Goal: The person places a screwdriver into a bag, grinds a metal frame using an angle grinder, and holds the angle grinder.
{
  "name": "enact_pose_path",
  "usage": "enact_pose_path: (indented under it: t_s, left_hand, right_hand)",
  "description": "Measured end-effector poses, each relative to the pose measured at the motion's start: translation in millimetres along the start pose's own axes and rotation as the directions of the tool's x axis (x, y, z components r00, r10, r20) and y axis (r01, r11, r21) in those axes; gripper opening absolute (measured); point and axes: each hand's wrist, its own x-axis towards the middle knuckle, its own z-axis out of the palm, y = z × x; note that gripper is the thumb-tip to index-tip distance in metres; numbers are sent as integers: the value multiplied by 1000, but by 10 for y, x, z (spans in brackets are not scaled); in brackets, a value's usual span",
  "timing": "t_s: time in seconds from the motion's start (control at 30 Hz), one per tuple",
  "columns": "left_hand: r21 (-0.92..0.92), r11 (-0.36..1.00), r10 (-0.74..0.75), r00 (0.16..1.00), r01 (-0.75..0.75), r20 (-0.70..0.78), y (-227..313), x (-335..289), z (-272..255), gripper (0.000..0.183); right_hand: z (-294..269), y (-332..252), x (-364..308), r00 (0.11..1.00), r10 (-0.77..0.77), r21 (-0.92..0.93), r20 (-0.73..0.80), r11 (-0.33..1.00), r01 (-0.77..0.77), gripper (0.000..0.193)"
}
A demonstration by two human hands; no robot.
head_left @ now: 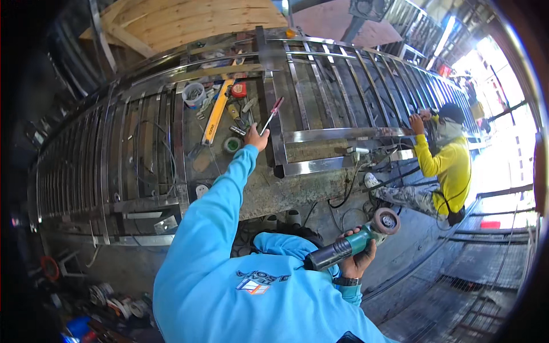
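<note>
My left hand [256,139] is stretched out over the workbench, its fingers closed around the metal shaft end of a screwdriver [277,106]. The screwdriver's reddish handle points away from me, beside a steel frame's upright bar. In my right hand [364,262], close to my body, is a green and black angle grinder [358,242]. Its round brown disc [387,220] faces up and to the right. Near my left hand lie a roll of green tape [232,144], a yellow spirit level [218,111], a red tape measure [238,90] and a tub of small metal pieces [194,95].
Shiny steel railing frames [343,134] cover the bench on both sides. A co-worker in a yellow top [452,163] crouches at the right, hands on the railing. Cables [346,188] hang by the bench edge. Plywood [189,23] stands behind.
</note>
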Motion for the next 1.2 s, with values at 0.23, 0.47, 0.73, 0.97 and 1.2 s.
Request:
enact_pose_path:
  t_s: [0.23, 0.47, 0.73, 0.97, 1.2]
  left_hand:
    - [260, 943, -235, 969, 208, 79, -250, 569, 533, 35]
    - [-625, 677, -231, 919, 388, 321, -82, -49, 338, 28]
    - [-751, 529, -183, 917, 395, 354, -120, -1912, -481, 34]
    - [-652, 687, -322, 939, 321, 123, 1, -3326, -841, 31]
    - [-652, 707, -535, 810, 274, -239, 552, -4404, -911, 30]
  right_hand:
    - [-6, -332, 154, 997, -21, 25, -68, 999, 23, 47]
    - [-81, -628, 595, 988, 36, -143, -149, 988, -58, 52]
    - [7, -471, 1481, 865, 422, -49, -272, 891, -451, 50]
    - [183, 199, 2129, 568, 780, -175, -263, 541, -823, 53]
    - [166, 1167, 2392, 304, 879, -330, -368, 182, -926, 53]
